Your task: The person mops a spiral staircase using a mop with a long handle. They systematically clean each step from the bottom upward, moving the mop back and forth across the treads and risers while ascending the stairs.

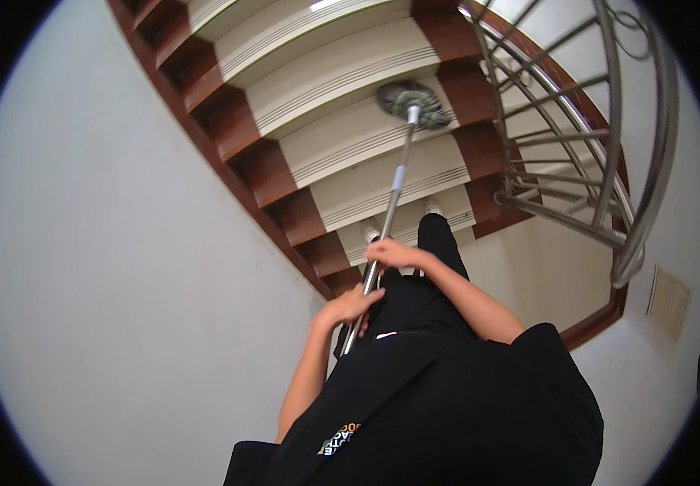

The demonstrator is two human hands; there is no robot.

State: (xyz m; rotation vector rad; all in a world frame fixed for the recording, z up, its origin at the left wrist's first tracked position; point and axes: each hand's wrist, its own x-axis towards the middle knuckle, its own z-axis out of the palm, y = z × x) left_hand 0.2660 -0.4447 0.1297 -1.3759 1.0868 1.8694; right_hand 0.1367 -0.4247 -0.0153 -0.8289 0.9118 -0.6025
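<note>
Both hands are on the metal pole (pixel 389 214) of a mop, which runs away from my body across the stairs. My left hand (pixel 351 305) wraps the pole close to my waist, its thumb lying along it. Farther up the pole, my right hand (pixel 391 253) grips it from above. At the far end the grey-green mop head (pixel 415 104), slightly blurred, lies on a pale stair tread near its right side, over the grooved edge. A light-coloured sleeve (pixel 398 178) joins the pole sections. The pole's near end is hidden by my black shirt.
Pale stair treads (pixel 350 146) with grooved edges have reddish-brown borders (pixel 265 164). A plain wall (pixel 143 243) runs along the left. On the right stands a metal railing (pixel 614 121) with its handrail. Pale floor (pixel 544 273) lies beside it. My shoes (pixel 432 208) are on the stairs.
</note>
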